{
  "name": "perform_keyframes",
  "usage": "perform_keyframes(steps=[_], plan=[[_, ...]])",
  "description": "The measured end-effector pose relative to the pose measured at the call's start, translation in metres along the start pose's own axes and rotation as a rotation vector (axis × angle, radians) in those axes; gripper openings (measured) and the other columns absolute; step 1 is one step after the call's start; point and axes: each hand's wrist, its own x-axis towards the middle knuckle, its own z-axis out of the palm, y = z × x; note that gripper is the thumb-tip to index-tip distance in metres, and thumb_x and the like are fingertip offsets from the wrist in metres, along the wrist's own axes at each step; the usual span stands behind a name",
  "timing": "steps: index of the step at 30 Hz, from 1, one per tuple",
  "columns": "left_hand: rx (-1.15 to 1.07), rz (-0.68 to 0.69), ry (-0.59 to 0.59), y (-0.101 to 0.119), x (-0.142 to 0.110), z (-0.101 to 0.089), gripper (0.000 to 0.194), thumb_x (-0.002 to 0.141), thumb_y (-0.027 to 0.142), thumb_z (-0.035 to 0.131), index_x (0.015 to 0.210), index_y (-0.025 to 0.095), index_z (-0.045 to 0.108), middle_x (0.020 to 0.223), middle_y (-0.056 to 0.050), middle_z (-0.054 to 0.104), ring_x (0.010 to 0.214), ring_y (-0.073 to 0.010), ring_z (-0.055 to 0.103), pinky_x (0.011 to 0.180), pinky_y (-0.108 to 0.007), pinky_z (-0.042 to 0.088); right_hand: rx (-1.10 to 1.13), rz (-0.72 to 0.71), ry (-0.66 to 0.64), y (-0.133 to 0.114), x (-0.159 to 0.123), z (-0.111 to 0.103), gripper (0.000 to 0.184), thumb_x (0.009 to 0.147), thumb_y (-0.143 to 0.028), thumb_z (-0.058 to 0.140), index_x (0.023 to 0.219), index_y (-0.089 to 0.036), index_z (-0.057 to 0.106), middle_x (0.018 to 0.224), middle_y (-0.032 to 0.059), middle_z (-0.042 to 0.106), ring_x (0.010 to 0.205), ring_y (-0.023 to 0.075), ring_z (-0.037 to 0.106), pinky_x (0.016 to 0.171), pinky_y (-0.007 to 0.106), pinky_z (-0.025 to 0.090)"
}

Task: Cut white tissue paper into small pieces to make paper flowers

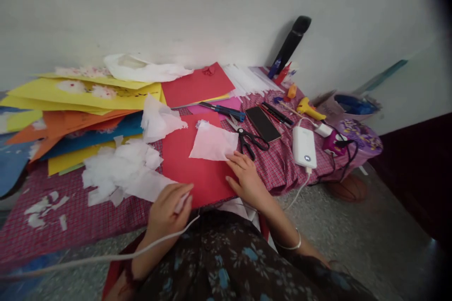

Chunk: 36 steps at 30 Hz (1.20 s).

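A square of thin white tissue paper (214, 142) lies on a red sheet of paper (197, 178). My right hand (245, 176) rests at the square's lower right corner, fingers stretched out and touching it. Curled over the red sheet's lower left edge is my left hand (169, 209), closed on a small whitish piece that looks like tissue and is mostly covered by the fingers. Beside that hand spreads a loose heap of white tissue pieces (122, 167). Another torn tissue piece (158, 120) overlaps the red sheet's upper left.
Black-handled scissors (249, 138), a blue cutter (226, 111) and a phone (263, 123) lie to the right. Farther right are a white power bank (304, 146) with cables and a yellow glue gun (310, 109). Coloured papers (88, 96) are stacked at left, against the wall.
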Motion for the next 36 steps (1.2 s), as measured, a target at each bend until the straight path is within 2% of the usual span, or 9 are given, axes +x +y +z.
perform_keyframes(steps=[5, 9, 12, 16, 22, 25, 29, 32, 36], plan=[[0.019, 0.085, -0.238, 0.019, 0.008, 0.026, 0.043, 0.092, 0.012, 0.057, 0.134, 0.013, 0.056, 0.103, -0.011, 0.07, 0.09, -0.0209, 0.067, 0.08, -0.033, 0.057, 0.102, -0.123, -0.07, -0.035, -0.019, -0.013, 0.03, 0.093, -0.017, 0.061, 0.123, -0.017, 0.066, 0.128, 0.0134, 0.068, 0.135, 0.0323, 0.052, 0.115, 0.06, 0.037], [0.172, 0.083, -0.271, 0.019, 0.013, 0.033, 0.027, 0.088, 0.014, 0.059, 0.113, 0.015, 0.07, 0.115, -0.017, 0.065, 0.101, -0.0296, 0.061, 0.084, -0.043, 0.054, 0.268, -0.207, -0.155, -0.054, -0.03, -0.024, 0.031, 0.094, -0.018, 0.062, 0.124, -0.023, 0.066, 0.125, 0.009, 0.069, 0.13, 0.0284, 0.056, 0.115, 0.056, 0.039], [0.072, 0.049, -0.165, 0.014, 0.009, 0.033, 0.016, 0.086, 0.009, 0.058, 0.091, 0.017, 0.071, 0.113, -0.014, 0.064, 0.103, -0.0264, 0.061, 0.086, -0.04, 0.053, 0.455, -0.222, -0.073, -0.046, -0.034, -0.029, 0.032, 0.095, -0.018, 0.061, 0.125, -0.027, 0.065, 0.124, 0.0071, 0.069, 0.124, 0.0238, 0.06, 0.11, 0.049, 0.046], [-0.143, -0.05, 0.034, 0.011, 0.0, 0.027, 0.014, 0.084, 0.011, 0.066, 0.095, 0.02, 0.069, 0.114, -0.009, 0.063, 0.1, -0.021, 0.064, 0.082, -0.034, 0.054, 0.472, -0.019, 0.183, -0.015, -0.035, -0.026, 0.046, 0.091, -0.005, 0.048, 0.127, -0.029, 0.063, 0.119, 0.0075, 0.067, 0.116, 0.0218, 0.063, 0.102, 0.045, 0.052], [-0.334, -0.147, 0.098, 0.012, -0.007, 0.019, 0.012, 0.083, 0.02, 0.075, 0.093, 0.023, 0.068, 0.112, -0.005, 0.065, 0.099, -0.0187, 0.066, 0.083, -0.033, 0.056, 0.296, -0.085, -0.021, 0.004, -0.032, -0.005, 0.075, 0.082, -0.002, 0.053, 0.151, -0.029, 0.041, 0.154, 0.0125, 0.045, 0.145, 0.0272, 0.042, 0.118, 0.055, 0.038], [-0.306, -0.065, -0.01, 0.01, -0.01, 0.017, 0.011, 0.085, 0.03, 0.075, 0.093, 0.024, 0.071, 0.122, -0.009, 0.062, 0.108, -0.0223, 0.065, 0.086, -0.037, 0.058, 0.348, -0.115, -0.034, -0.002, -0.031, 0.001, 0.06, 0.086, -0.014, 0.065, 0.143, -0.029, 0.05, 0.159, 0.0125, 0.04, 0.148, 0.0274, 0.039, 0.116, 0.053, 0.04], [-0.08, 0.101, -0.066, 0.005, -0.016, 0.014, 0.012, 0.084, 0.021, 0.076, 0.095, 0.026, 0.073, 0.142, -0.011, 0.055, 0.13, -0.0294, 0.053, 0.103, -0.049, 0.049, 0.368, -0.112, 0.01, -0.003, -0.029, 0.002, 0.01, 0.091, -0.02, 0.064, 0.098, -0.026, 0.068, 0.152, 0.0079, 0.052, 0.142, 0.0268, 0.047, 0.114, 0.052, 0.041], [0.038, 0.1, -0.109, 0.002, -0.023, 0.009, 0.018, 0.082, 0.021, 0.078, 0.099, 0.026, 0.073, 0.147, -0.011, 0.053, 0.138, -0.0332, 0.046, 0.108, -0.054, 0.044, 0.337, -0.069, 0.002, 0.002, -0.03, 0.003, 0.01, 0.091, -0.018, 0.06, 0.086, -0.025, 0.066, 0.14, 0.007, 0.062, 0.135, 0.0271, 0.054, 0.11, 0.053, 0.043], [0.125, 0.004, -0.119, -0.001, -0.026, 0.006, 0.009, 0.083, 0.023, 0.076, 0.091, 0.026, 0.074, 0.14, -0.01, 0.061, 0.135, -0.0331, 0.049, 0.107, -0.054, 0.044, 0.349, -0.005, 0.081, 0.002, -0.033, -0.005, 0.015, 0.095, -0.017, 0.054, 0.099, -0.025, 0.066, 0.129, 0.0092, 0.067, 0.124, 0.0247, 0.061, 0.105, 0.049, 0.047]])
